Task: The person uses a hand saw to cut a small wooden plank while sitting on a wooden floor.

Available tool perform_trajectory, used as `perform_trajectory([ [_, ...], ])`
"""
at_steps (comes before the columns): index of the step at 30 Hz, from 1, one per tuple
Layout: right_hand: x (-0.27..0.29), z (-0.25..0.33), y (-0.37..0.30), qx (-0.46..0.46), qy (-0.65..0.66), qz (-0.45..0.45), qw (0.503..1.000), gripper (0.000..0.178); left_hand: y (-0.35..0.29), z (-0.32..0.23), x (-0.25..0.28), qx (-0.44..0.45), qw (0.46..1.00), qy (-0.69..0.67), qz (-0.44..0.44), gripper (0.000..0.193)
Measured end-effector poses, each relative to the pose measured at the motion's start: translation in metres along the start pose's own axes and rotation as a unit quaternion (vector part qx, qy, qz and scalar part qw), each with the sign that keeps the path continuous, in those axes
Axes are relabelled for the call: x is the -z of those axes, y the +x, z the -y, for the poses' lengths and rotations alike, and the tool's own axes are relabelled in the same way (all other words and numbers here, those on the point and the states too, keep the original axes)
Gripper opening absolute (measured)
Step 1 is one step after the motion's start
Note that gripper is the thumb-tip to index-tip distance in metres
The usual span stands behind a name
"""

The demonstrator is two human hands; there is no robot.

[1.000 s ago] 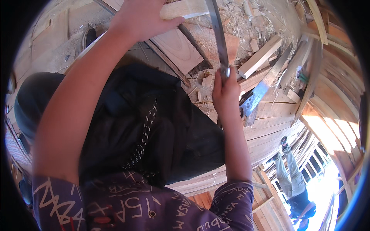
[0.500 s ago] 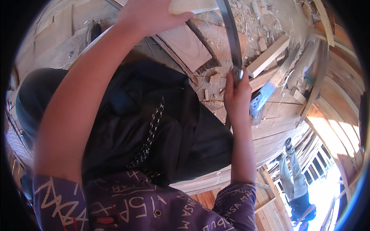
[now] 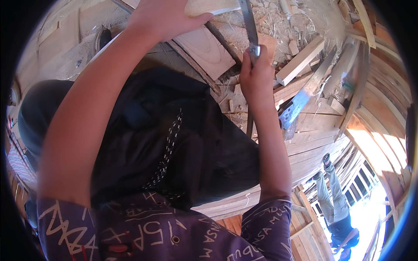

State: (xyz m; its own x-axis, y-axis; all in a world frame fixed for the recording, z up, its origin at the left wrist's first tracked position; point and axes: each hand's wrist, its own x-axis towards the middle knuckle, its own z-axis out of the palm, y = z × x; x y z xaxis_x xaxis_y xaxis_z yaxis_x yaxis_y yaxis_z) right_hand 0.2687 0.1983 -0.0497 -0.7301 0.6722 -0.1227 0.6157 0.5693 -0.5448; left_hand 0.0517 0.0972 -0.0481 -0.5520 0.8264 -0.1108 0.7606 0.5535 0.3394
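My right hand (image 3: 257, 71) is wrapped round the handle end of a hand saw (image 3: 249, 21) with a narrow, slightly curved metal blade. The blade points away from me and runs out of the upper edge, beside the end of a pale board (image 3: 213, 6). At the upper edge my left hand (image 3: 163, 17) lies on or against that board, its thumb stretched to the right; its other fingers are mostly hidden or cut off. Below it sits another plank (image 3: 209, 54) with dark, bark-like edges, near my dark-clothed knees.
Right of my right hand lie a squared wooden block (image 3: 300, 61) and a second saw with a blue handle (image 3: 292, 111). Shavings and offcuts (image 3: 294, 47) litter the wooden floor. Curved planks (image 3: 387, 87) rise at the right. Another person (image 3: 333, 195) is farther off, lower right.
My right hand has moved away from me and a little left, pushing the saw farther past the upper edge. My left hand has stayed almost in place on the board.
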Motion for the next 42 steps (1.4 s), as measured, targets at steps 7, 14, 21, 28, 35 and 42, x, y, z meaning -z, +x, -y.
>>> perform_trajectory([
  [7, 0.022, -0.013, -0.05, -0.074, 0.037, 0.052, 0.995, 0.013, -0.007, 0.014, -0.008, -0.016, 0.999, 0.011, -0.031, 0.062],
  [14, 0.0, 0.002, 0.005, 0.021, -0.019, -0.004, 1.0, 0.012, 0.0, 0.002, -0.001, -0.03, 0.999, -0.012, -0.016, 0.06],
  [21, 0.026, -0.021, -0.06, -0.031, 0.017, 0.029, 0.999, 0.015, 0.0, 0.007, -0.005, -0.023, 0.999, 0.009, -0.023, 0.061],
  [28, 0.004, -0.002, 0.008, 0.025, -0.018, 0.0, 1.0, 0.014, -0.006, -0.005, 0.01, -0.032, 0.999, -0.018, -0.028, 0.06],
  [35, 0.026, -0.016, -0.055, -0.029, 0.0, 0.026, 0.999, 0.017, 0.0, 0.008, -0.003, -0.011, 1.0, -0.009, -0.003, 0.058],
  [42, 0.015, -0.02, -0.037, -0.007, 0.001, 0.021, 1.0, 0.015, -0.001, 0.002, 0.0, -0.003, 1.0, -0.019, 0.001, 0.058],
])
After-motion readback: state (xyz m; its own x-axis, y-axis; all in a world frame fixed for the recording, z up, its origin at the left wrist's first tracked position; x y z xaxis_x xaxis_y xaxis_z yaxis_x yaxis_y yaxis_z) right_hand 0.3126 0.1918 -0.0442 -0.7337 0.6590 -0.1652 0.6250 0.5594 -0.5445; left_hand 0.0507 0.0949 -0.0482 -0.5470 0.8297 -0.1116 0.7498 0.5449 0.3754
